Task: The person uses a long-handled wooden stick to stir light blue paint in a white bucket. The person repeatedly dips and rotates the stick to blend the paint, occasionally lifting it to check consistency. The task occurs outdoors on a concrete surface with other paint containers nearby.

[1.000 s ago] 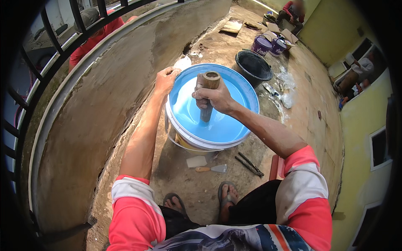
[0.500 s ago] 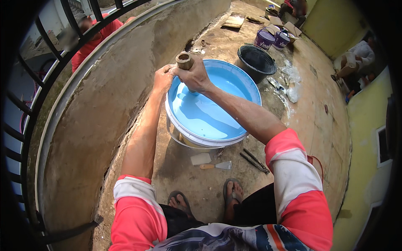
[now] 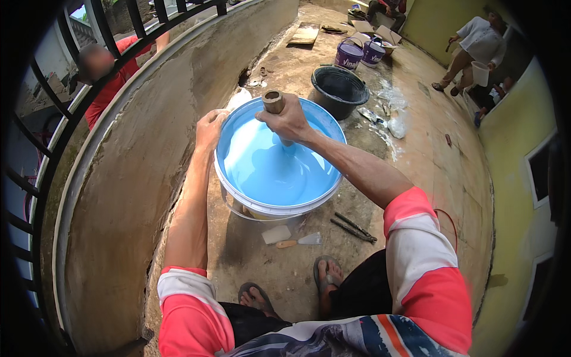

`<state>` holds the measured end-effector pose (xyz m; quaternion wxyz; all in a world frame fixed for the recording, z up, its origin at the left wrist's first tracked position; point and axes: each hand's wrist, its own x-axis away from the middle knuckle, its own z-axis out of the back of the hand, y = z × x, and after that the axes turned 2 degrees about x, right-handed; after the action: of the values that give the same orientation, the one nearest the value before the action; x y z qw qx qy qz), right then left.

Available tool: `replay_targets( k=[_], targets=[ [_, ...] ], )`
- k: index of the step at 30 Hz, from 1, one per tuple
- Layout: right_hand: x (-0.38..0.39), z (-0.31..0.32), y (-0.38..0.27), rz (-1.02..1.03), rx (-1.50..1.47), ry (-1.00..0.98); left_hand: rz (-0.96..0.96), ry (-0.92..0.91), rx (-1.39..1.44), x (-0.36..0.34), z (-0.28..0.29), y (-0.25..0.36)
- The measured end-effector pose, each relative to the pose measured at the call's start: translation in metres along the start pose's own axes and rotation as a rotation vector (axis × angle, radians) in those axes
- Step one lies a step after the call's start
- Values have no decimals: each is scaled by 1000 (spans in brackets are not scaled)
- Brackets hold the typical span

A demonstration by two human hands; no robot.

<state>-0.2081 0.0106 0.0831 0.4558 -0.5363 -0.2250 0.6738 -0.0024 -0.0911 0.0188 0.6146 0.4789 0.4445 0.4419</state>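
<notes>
My right hand (image 3: 290, 120) is closed round the upper end of a thick round wooden stick (image 3: 273, 101), hollow at its top like bamboo. The lower part of the stick goes down into light blue paint (image 3: 267, 169), where its end is hidden. The paint fills most of a large white bucket (image 3: 275, 210) standing before my feet. At the bucket's left rim my left hand (image 3: 210, 127) has its fingers curled over the edge. Ripples and bright reflections lie on the paint around the stick.
Close by lie a scraper (image 3: 302, 240), a pale block (image 3: 276, 234) and dark metal rods (image 3: 354, 228). Beyond the bucket stand a black tub (image 3: 339, 90) and purple pails (image 3: 348, 55). A low wall (image 3: 137, 172) runs along the left; a person (image 3: 476, 47) stands at the far right.
The stick has moved from the bucket's left side toward its middle with my right hand. My left hand, earlier beside the right, is now apart from it on the rim.
</notes>
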Motion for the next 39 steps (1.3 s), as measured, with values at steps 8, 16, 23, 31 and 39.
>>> replay_targets(
  k=[8,16,23,31,39],
  targets=[
    [-2,-32,-15,-159,-369,48,-15,-90,129,-4,-5,-2],
    [39,6,-62,-232,-302,-295,-13,-79,89,-2,3,0],
    [-26,7,16,49,6,193,-4,-56,83,-10,0,-11],
    [-16,-49,-15,-217,-529,-39,18,-40,130,1,3,-2],
    [15,33,-23,-358,-416,-114,1,-45,137,-2,-5,-3]
  ],
)
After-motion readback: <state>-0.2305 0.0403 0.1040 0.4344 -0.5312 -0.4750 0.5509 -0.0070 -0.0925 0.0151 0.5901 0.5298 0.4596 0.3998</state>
